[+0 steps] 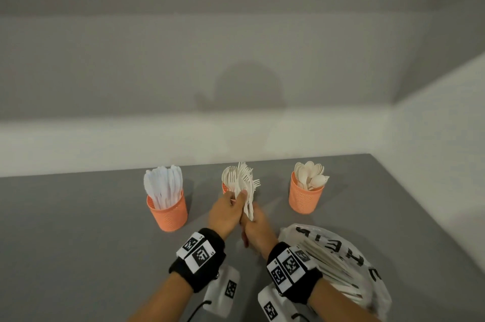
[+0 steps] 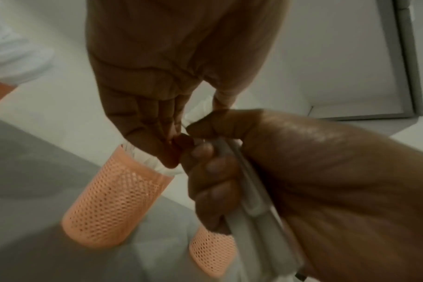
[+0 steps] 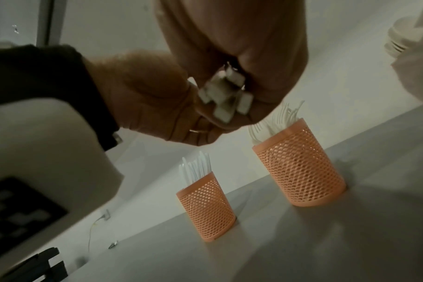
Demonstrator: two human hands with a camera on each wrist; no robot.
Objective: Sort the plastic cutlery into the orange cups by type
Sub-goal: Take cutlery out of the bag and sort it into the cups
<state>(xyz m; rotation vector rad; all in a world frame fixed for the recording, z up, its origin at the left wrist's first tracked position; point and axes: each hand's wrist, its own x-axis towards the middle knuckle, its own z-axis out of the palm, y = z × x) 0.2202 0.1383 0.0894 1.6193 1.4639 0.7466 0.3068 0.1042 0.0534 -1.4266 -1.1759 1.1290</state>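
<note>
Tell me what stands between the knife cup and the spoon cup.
The fork cup, with both hands holding a bunch of forks before it, in the head view.

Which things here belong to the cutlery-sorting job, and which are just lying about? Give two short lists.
Part of the job:
- bundle of forks, held by left hand and right hand
- knife cup
- fork cup
- spoon cup
- plastic bag holding more cutlery

Just lying about:
- grey table
- white wall
</note>
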